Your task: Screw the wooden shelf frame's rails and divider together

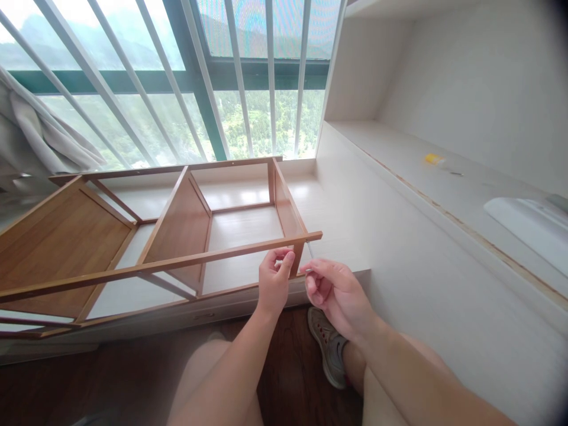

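A brown wooden shelf frame lies on its side along the window ledge, its panels standing upright between long rails. My right hand is closed on a thin metal hex key, whose upper end meets the underside of the front rail close to its right end. Just left of it, my left hand is held in a pinch below the same rail, beside the corner of the end panel. Whatever may be between its fingertips is too small or hidden to make out.
Behind the frame is a barred window, with a grey curtain at left. On the white shelf at right lie a small yellow item and a white object. My shoe rests on the dark wooden floor.
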